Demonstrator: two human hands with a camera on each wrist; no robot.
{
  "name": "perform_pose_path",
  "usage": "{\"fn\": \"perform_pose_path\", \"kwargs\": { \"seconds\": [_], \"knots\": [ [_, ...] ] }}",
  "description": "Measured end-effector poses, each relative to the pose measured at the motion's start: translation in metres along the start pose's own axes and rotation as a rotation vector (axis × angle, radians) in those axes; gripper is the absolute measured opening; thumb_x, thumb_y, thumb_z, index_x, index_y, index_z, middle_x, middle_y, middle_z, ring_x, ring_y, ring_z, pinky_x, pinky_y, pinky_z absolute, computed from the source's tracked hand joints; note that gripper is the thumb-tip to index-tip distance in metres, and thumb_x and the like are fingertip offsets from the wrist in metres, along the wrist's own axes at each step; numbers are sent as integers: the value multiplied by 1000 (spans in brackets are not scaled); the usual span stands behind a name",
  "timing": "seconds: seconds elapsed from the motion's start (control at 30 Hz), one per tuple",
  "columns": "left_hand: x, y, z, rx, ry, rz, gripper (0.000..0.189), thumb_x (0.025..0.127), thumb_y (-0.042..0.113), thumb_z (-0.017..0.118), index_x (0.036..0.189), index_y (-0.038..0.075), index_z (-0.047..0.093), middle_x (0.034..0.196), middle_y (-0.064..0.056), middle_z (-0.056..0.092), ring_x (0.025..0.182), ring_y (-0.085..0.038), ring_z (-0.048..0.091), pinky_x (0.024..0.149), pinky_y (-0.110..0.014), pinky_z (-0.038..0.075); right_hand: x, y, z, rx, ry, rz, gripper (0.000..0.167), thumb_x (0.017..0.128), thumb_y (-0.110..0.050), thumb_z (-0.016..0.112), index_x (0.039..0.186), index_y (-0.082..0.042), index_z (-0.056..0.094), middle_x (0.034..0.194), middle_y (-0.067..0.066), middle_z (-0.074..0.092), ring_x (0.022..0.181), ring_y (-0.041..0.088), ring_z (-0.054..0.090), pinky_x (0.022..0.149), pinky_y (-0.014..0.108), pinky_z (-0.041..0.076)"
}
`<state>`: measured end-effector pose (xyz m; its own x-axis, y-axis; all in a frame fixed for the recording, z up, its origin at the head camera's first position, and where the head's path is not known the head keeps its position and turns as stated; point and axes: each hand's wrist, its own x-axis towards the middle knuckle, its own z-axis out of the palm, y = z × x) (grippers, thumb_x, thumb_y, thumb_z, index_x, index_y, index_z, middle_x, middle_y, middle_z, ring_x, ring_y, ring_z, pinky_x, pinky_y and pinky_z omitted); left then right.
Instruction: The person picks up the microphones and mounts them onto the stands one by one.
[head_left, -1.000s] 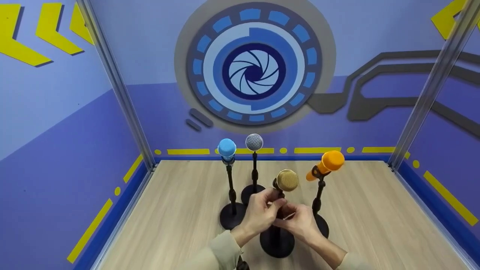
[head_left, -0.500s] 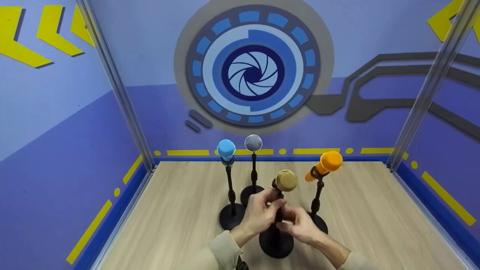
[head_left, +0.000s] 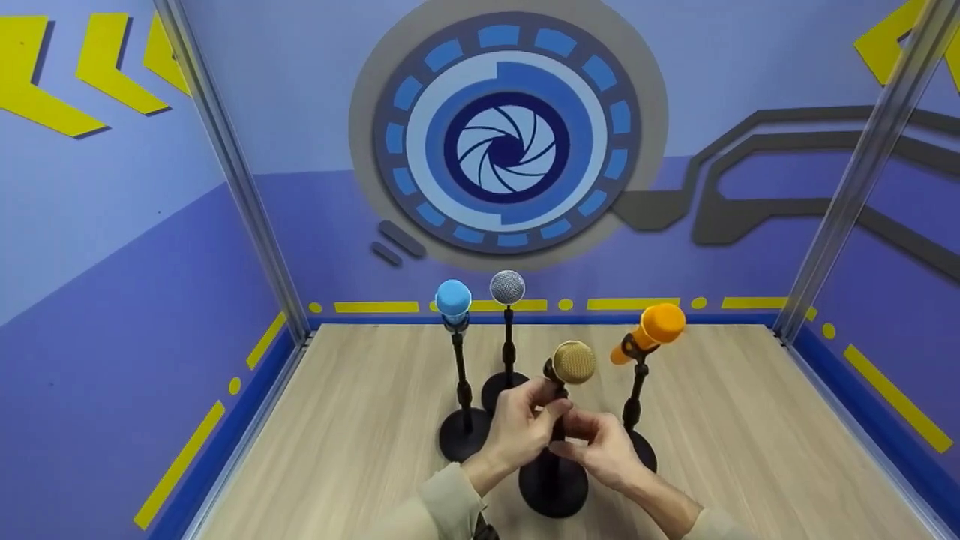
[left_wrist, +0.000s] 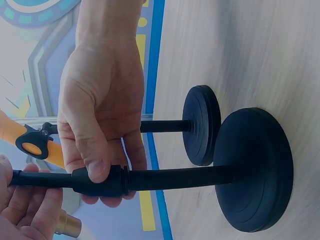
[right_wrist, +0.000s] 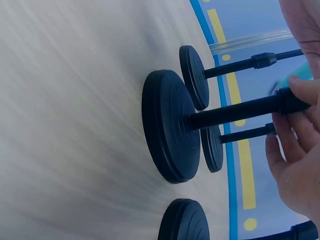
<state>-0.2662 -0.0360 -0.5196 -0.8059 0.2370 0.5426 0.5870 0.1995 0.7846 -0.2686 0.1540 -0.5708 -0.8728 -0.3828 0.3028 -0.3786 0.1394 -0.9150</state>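
Observation:
A gold-headed microphone sits in the clip of a black desk stand with a round base. My left hand holds the thin upper rod, just under the clip. Below it, my right hand grips the thicker collar of the pole, thumb on one side and fingers on the other. In the left wrist view the left fingers lie against the rod, with the microphone's gold tail end behind them. The stand's base is flat on the table.
A blue microphone and a silver-headed one stand behind to the left on black stands. An orange microphone on its stand is close by the right hand. Part of another black stand shows under the left sleeve. Walls enclose the wooden table.
The right hand's fingers shift slightly around the collar, moving a little down and then back up. The left hand keeps its place on the rod, and the stand stays put.

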Motion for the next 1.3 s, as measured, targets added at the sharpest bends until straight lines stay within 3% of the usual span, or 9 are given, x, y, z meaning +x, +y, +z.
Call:
{"fn": "perform_pose_path", "kwargs": {
  "seconds": [0.2, 0.4, 0.5, 0.63, 0.8, 1.1, 1.3],
  "knots": [
    [0, 0, -1, -1, -4, -2, 4, 104, 11, 79, 100, 11, 78, 90, -10, 84, 81, -10, 76, 70, -17, 60, 3, -5, 6, -102, 117, 91, 27, 85, -12, 97, 104, -7, 80, 97, 10, 84, 91, 8, 78, 94, 24, 63],
    [-1, -1, -2, 1, -1, -10, 6, 103, 9, 78, 99, 13, 78, 90, -9, 84, 79, -5, 72, 69, -17, 57, 4, -6, 9, -171, 177, 135, 32, 81, -20, 102, 95, -9, 75, 92, 4, 79, 89, 8, 75, 91, 26, 66],
    [-1, -1, -2, 5, -3, -10, 6, 103, 9, 78, 98, 12, 77, 89, -11, 84, 76, -2, 69, 68, -16, 55, 4, -4, 8, -179, 141, 99, 30, 85, -21, 99, 103, -9, 77, 98, 5, 80, 94, 7, 75, 92, 31, 67],
    [-1, -1, -2, 10, 1, 2, 6, 103, 9, 79, 98, 10, 77, 88, -11, 83, 76, 1, 66, 67, -15, 54, 1, 1, 5, -119, 32, 11, 29, 95, -12, 88, 122, -6, 78, 110, 13, 83, 103, 8, 76, 93, 30, 66],
    [-1, -1, -3, 6, 5, 15, 4, 103, 9, 79, 99, 10, 78, 89, -8, 84, 77, 1, 68, 66, -14, 55, -1, 4, 2, -83, -37, -81, 27, 100, -2, 78, 127, -1, 79, 119, 21, 82, 107, 5, 76, 91, 28, 66],
    [1, -3, -4, 20, -4, 22, 6, 102, 5, 79, 99, 11, 79, 89, -8, 85, 74, -2, 68, 64, -12, 53, 0, -1, 0, -104, -19, 33, 24, 98, -9, 84, 122, -9, 81, 117, 12, 84, 106, 13, 79, 93, 23, 64],
    [0, -1, -6, 36, -11, 33, 5, 103, 7, 78, 99, 10, 79, 90, -8, 85, 75, -3, 70, 66, -14, 53, 2, 0, 0, -117, -17, 45, 27, 98, -14, 86, 124, -6, 79, 115, 12, 85, 106, 10, 80, 97, 26, 63]
  ]
}}
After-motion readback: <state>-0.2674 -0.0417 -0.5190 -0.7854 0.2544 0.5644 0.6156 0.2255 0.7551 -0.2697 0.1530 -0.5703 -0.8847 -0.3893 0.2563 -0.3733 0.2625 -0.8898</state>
